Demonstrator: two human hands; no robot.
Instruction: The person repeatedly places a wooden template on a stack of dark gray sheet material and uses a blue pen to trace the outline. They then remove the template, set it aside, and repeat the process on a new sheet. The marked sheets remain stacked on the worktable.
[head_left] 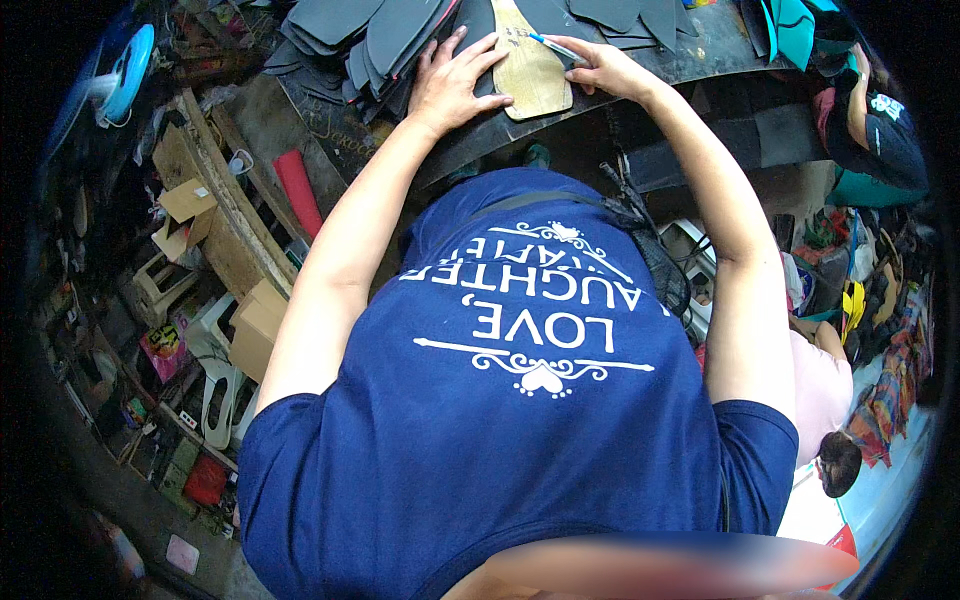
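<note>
A pale wooden sole-shaped template (538, 82) with small marks on it lies near the front edge of the dark work table. My left hand (450, 88) rests with its fingers spread, the fingertips and thumb touching the template's left side. In my right hand (608, 72) is a white-and-blue pen (558, 47), its blue tip pointing left over the template's right edge. The right hand's fingers are closed around the pen. Beside my left hand sits a pile of dark grey cut sheets (395, 45), and what lies under the template is hard to tell.
More dark sheets (635, 18) lie at the back right, near teal pieces (790, 30). A person in a dark shirt (880, 140) is at the right, another in pink (822, 385) lower down. To my left are cardboard (262, 325), a red roll (296, 192) and a blue fan (138, 62).
</note>
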